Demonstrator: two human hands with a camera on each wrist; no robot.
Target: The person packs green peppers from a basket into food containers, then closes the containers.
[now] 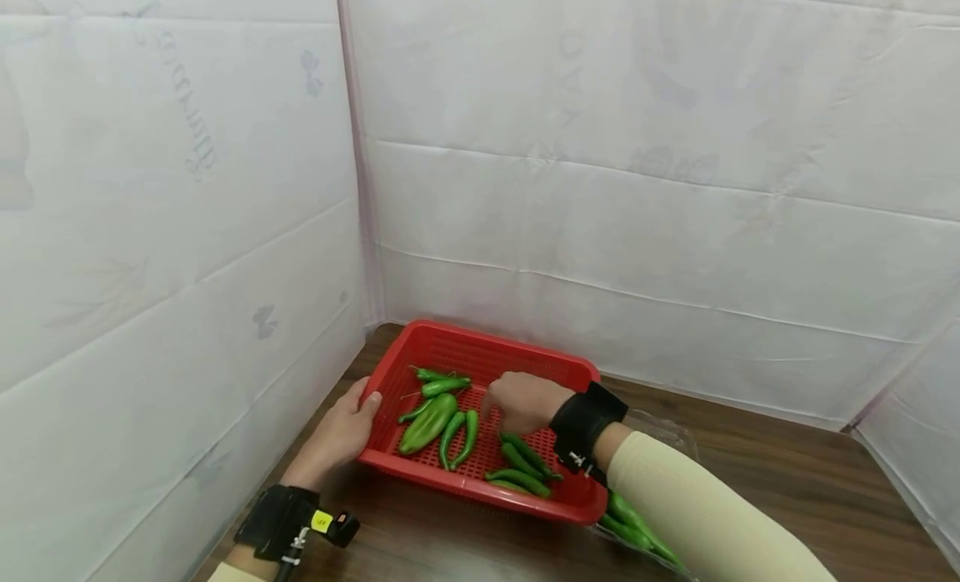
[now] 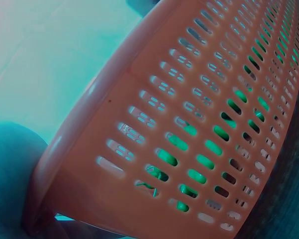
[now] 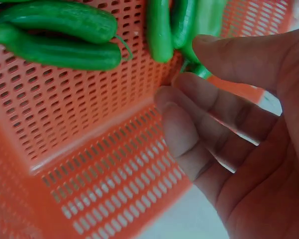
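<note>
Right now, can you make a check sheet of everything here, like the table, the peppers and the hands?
Surface: brown wooden table.
Job's things: red basket tilted, green peppers inside.
Clutter: more peppers in a clear bag beside the basket.
Hands: left hand grips the basket's left rim; right hand is over the peppers, fingers loosely bent, holding nothing.
Cables: short cord at the left wrist camera.
Surroundings: white padded walls.

peppers (image 1: pixel 450 419) in basket (image 1: pixel 480 353) | basket on table (image 1: pixel 787 474) | more peppers (image 1: pixel 637 528) right of basket
</note>
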